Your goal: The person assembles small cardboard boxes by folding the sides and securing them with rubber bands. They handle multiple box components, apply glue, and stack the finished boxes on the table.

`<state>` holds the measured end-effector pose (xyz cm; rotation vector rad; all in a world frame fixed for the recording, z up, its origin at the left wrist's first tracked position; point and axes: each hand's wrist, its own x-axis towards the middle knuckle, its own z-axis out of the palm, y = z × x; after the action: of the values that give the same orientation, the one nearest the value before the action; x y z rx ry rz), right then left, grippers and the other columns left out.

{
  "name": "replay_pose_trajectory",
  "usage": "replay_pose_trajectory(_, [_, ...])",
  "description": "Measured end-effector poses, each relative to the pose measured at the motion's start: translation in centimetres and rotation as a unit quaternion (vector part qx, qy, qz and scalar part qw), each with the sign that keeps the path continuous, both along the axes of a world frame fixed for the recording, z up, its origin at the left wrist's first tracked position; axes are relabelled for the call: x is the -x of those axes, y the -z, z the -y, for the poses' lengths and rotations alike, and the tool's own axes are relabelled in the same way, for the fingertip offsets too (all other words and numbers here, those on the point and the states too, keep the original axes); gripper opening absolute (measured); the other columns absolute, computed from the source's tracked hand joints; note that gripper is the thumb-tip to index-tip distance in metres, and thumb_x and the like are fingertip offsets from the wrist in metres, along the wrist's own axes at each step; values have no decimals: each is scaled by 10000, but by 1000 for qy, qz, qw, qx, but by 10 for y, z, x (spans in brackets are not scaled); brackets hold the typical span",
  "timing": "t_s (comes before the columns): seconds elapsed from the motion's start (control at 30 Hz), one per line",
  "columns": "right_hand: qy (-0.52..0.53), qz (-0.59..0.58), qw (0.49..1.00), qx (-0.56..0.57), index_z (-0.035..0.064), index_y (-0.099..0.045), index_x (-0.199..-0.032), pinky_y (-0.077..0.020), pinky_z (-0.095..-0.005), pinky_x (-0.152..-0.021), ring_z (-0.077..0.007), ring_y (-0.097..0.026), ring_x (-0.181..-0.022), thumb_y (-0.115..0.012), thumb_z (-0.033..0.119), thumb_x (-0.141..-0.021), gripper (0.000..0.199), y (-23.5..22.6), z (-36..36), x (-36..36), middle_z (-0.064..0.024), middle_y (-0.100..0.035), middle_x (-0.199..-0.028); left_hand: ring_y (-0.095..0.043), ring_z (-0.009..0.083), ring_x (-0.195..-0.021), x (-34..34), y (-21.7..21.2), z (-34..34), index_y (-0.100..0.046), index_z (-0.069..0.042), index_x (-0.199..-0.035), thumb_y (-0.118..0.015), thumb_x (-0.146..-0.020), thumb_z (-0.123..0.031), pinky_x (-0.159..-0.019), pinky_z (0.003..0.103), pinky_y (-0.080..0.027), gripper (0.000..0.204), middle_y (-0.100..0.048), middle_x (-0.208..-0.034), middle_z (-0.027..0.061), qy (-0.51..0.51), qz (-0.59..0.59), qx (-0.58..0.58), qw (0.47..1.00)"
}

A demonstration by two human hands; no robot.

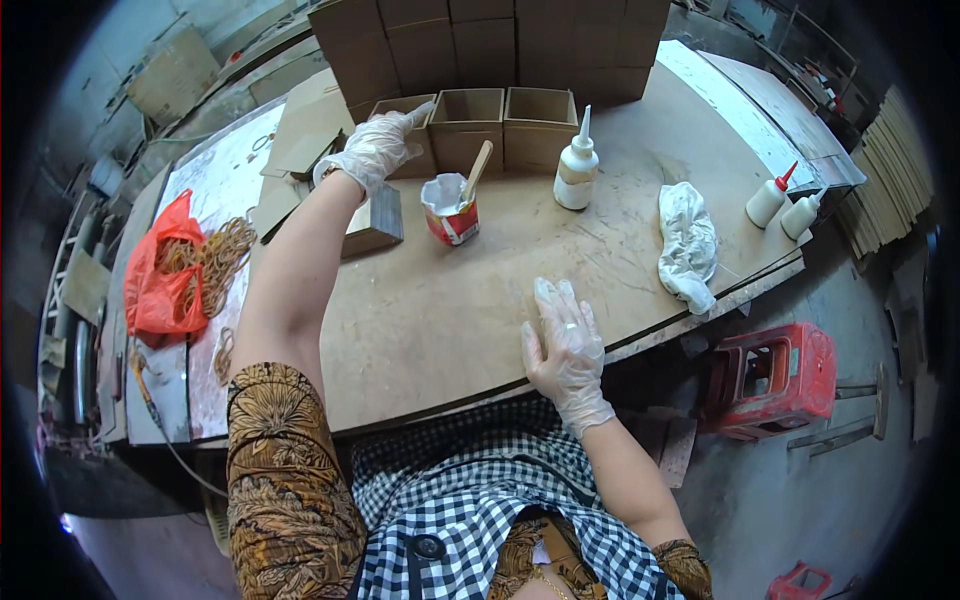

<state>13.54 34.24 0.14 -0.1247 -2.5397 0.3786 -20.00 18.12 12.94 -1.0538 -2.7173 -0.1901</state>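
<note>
My left hand (378, 152), in a clear glove, reaches to the leftmost of three open-topped brown boxes (467, 147) standing in a row. One finger stretches across that box's rim; the glove hides part of its front, and my other fingers show poorly. Just below this hand is a stack of flat board pieces (376, 222). My right hand (567, 345), also gloved, rests flat on the table's near edge with its fingers stretched and nothing in it. Between the hands stand a red-and-white tub (453, 222) with a wooden stick (477, 172) in it and a white nozzle bottle (576, 172).
Stacked brown boxes (480, 50) form a wall at the back of the table (440, 330). At right lie a crumpled white cloth (687, 245) and a red-tipped bottle (768, 200) beside another bottle. A red bag (165, 290) with rubber bands sits left; a red stool (770, 380) stands right.
</note>
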Motion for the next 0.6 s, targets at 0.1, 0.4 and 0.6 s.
replay_pose_trajectory(0.1, [1, -1, 1000, -1, 37, -498, -1402, -357, -458, -1111, -307, -493, -1329, -649, 250, -869, 592, 0, 2, 1, -132, -570, -1372, -609, 347, -1142, 10, 6, -6, -496, -218, -1433, -679, -873, -140, -981, 431, -482, 594, -649, -1230, 156, 34, 43, -20, 998])
replay_pose_trajectory(0.4, [2, -1, 1000, -1, 27, -513, -1388, -359, -451, -1110, -303, -502, -1322, -648, 220, -860, 578, -1, 1, 0, -128, -581, -1357, -589, 209, -901, 46, 11, -31, -717, -109, -1051, -509, -946, -280, -856, 314, -446, 289, -669, -960, 71, -23, 262, -173, 949])
replay_pose_trajectory(0.6, [5, -12, 1000, 1, 22, -536, -1368, -363, -451, -1107, -306, -512, -1313, -648, 206, -855, 557, 0, 1, 1, -130, -596, -1338, -619, 213, -1079, 34, -1, -29, -644, -96, -1241, -605, -928, -94, -932, 330, -477, 315, -694, -1128, 64, 54, 134, -6, 989])
